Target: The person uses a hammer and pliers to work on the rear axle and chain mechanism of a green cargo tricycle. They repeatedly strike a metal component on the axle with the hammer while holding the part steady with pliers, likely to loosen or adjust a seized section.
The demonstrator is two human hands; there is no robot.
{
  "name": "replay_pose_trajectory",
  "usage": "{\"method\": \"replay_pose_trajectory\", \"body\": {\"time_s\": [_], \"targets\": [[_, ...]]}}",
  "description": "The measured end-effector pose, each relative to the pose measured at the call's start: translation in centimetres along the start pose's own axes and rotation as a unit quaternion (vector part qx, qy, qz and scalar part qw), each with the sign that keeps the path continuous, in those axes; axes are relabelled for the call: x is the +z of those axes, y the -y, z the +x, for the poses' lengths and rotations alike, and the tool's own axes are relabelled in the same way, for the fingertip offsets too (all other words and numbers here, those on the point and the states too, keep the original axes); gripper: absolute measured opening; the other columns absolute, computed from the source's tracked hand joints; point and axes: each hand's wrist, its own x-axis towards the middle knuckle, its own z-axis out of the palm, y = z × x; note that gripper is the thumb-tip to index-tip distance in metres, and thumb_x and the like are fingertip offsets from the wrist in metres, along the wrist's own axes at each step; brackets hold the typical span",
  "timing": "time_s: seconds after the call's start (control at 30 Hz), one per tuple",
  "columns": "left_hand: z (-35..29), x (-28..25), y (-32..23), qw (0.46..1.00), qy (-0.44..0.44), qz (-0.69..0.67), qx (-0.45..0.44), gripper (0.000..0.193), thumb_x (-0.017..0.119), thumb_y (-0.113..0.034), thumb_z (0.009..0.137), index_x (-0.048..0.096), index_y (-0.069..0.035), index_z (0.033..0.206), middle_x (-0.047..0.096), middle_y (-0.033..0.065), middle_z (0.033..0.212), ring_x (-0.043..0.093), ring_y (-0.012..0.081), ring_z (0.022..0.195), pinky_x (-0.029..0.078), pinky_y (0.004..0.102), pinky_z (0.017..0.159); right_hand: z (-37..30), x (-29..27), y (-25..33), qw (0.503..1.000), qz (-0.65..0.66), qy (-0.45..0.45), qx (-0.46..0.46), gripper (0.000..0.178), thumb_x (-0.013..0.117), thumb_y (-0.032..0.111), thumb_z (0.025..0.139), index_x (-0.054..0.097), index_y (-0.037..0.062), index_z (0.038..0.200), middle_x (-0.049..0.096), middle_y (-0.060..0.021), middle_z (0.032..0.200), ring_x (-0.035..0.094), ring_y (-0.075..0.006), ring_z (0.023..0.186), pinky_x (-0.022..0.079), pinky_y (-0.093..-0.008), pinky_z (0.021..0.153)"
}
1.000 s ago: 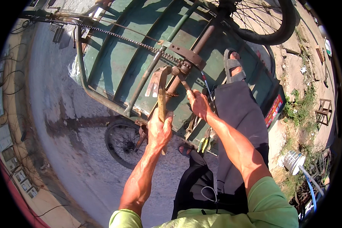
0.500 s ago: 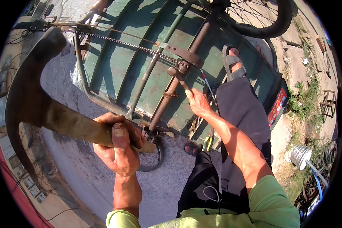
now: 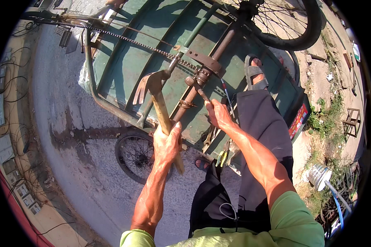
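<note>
Cart [image 3: 130,68] sits front and centre on my feed, ribbed green metal, rusty round axle [image 3: 191,94] across it. Left hand [image 3: 166,144] wraps tight round a wooden-handled claw hammer [image 3: 160,109]; right hand [image 3: 219,113] curls closed round a stubby rusty tool [image 3: 199,91] at the axle. Guessing it's the pounding step; next swing needs square aim.

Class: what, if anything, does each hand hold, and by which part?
The left hand holds a claw hammer by its handle; the right hand holds a brown tool by its shaft, away from its rounded head.
</note>
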Motion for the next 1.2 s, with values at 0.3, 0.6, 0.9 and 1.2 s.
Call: {"method": "replay_pose_trajectory", "body": {"time_s": [0.3, 0.6, 0.9, 1.2], "targets": [[-3.0, 0.1, 3.5, 0.998, 0.012, -0.002, -0.069, 0.036, 0.063, -0.038, 0.102, 0.054, -0.004, 0.097, 0.054, 0.0027, 0.064, 0.051, 0.0113, 0.046, 0.043, 0.0273, 0.042, -0.1, 0.5, -0.8, 0.999, 0.004, -0.032, -0.035, 0.047, 0.051, 0.046, 0.105, 0.053, 0.0007, 0.095, 0.06, -0.0282, 0.072, 0.061, -0.0534, 0.075, 0.044, -0.0557, 0.062], [-2.1, 0.4, 2.1, 0.999, 0.025, 0.036, -0.017, 0.049, 0.057, -0.046, 0.103, 0.056, 0.001, 0.116, 0.053, 0.0033, 0.064, 0.049, 0.0105, 0.044, 0.04, 0.0254, 0.041, 0.2, 1.1, 0.1, 0.998, -0.003, -0.063, 0.005, 0.048, 0.053, 0.048, 0.104, 0.055, 0.0014, 0.096, 0.063, -0.0303, 0.077, 0.064, -0.0529, 0.079, 0.047, -0.0547, 0.064], [2.0, 1.2, 4.9, 0.998, 0.059, 0.022, -0.01, 0.064, 0.034, -0.061, 0.107, 0.057, -0.002, 0.111, 0.051, 0.0026, 0.06, 0.046, 0.0109, 0.044, 0.035, 0.0274, 0.042, -0.6, 1.1, 1.4, 0.999, 0.017, -0.044, 0.022, 0.044, 0.051, 0.045, 0.105, 0.059, 0.0016, 0.099, 0.067, -0.0253, 0.078, 0.068, -0.0476, 0.079, 0.049, -0.0526, 0.067], [2.3, 0.6, 4.1, 0.998, 0.065, 0.001, -0.019, 0.06, 0.036, -0.056, 0.108, 0.055, 0.0, 0.114, 0.049, 0.0031, 0.062, 0.042, 0.0108, 0.04, 0.034, 0.0267, 0.036, -0.5, 1.2, 1.9, 0.998, 0.023, -0.052, 0.006, 0.046, 0.05, 0.044, 0.106, 0.058, -0.0004, 0.098, 0.066, -0.0268, 0.076, 0.066, -0.0505, 0.078, 0.048, -0.0549, 0.067]]}}
